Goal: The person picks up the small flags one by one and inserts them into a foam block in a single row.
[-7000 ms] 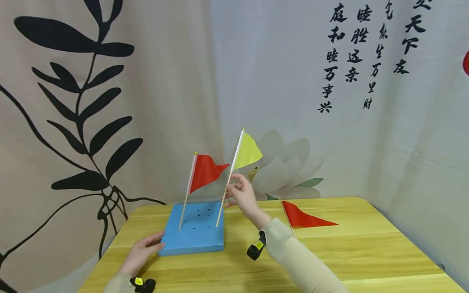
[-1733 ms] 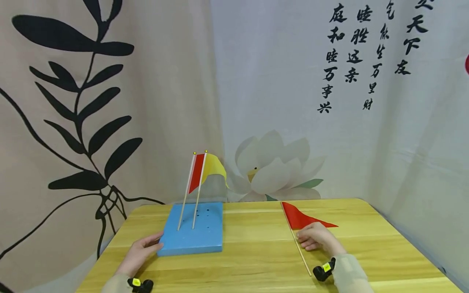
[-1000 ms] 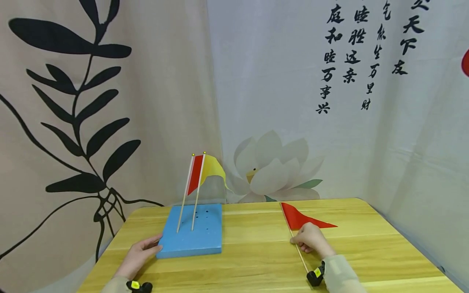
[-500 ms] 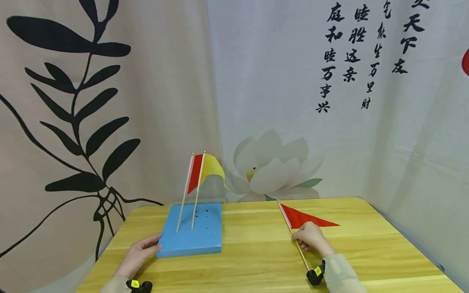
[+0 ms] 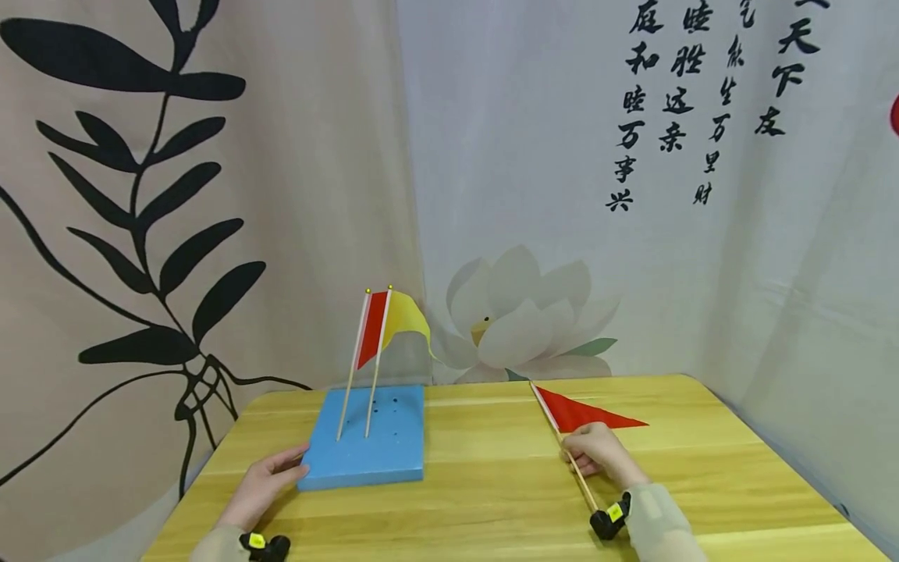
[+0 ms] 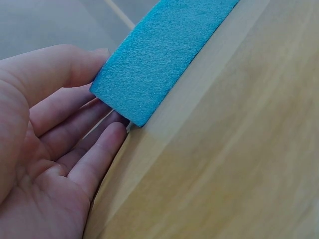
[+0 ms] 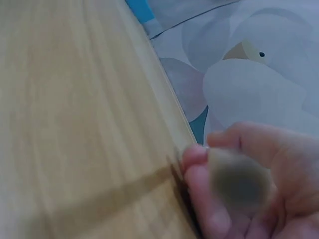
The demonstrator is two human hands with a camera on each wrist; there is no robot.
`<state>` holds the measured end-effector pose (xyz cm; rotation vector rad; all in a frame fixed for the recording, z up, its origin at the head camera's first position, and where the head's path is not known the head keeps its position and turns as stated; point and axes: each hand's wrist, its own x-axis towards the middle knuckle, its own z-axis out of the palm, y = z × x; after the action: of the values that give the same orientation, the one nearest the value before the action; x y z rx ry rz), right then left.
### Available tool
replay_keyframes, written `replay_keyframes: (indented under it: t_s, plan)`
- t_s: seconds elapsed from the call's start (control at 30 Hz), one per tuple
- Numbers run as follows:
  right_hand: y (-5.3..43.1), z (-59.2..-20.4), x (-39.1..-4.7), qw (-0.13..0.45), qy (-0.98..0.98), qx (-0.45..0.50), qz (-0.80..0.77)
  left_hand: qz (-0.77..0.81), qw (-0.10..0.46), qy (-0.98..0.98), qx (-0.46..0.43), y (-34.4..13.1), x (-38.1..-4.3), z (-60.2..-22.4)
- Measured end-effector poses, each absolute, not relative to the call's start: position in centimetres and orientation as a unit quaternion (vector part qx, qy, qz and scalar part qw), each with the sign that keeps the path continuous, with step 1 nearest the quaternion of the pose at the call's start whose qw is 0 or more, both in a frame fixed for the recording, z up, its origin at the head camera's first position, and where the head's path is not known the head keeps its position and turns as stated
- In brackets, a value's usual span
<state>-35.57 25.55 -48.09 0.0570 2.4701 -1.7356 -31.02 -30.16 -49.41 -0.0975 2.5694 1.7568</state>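
At the table's left, my left hand (image 5: 263,485) holds the near-left corner of a blue foam board (image 5: 365,464). In the left wrist view, thumb and fingers (image 6: 107,144) lie about the corner of its side (image 6: 164,59). Two flags stand in the board, leaning slightly right: a red flag (image 5: 372,328) and a yellow flag (image 5: 406,318) partly in front of it. To the right, my right hand (image 5: 597,449) pinches the wooden stick (image 5: 581,484) of another red flag (image 5: 583,410), below its cloth. The stick's end is a blur in the right wrist view.
Several small holes dot the board's top. Everything sits on a pale wooden table (image 5: 485,499). Behind its far edge hangs a curtain (image 5: 541,156) printed with leaves, a lotus and characters. Each wrist carries a small black camera (image 5: 609,519).
The yellow flag, earlier in my right hand, now stands in the board. My right hand has moved right, taken the lying red flag by its stick and turned it slightly. My left hand stays put.
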Motion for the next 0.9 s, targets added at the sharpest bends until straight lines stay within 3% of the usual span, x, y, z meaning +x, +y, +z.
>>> replay_keyframes:
  t_s: [0.47,0.9]
  plan:
    - [26.1,-47.9,-35.9,0.179,0.691,-0.044,-0.699,0.57,0.015,0.82,-0.037,-30.2,-31.1,-49.6]
    - [25.8,-45.8,-35.9,0.163,0.669,-0.075,-0.721,0.568,0.013,0.822,-0.04,-30.3,-31.0,-49.3]
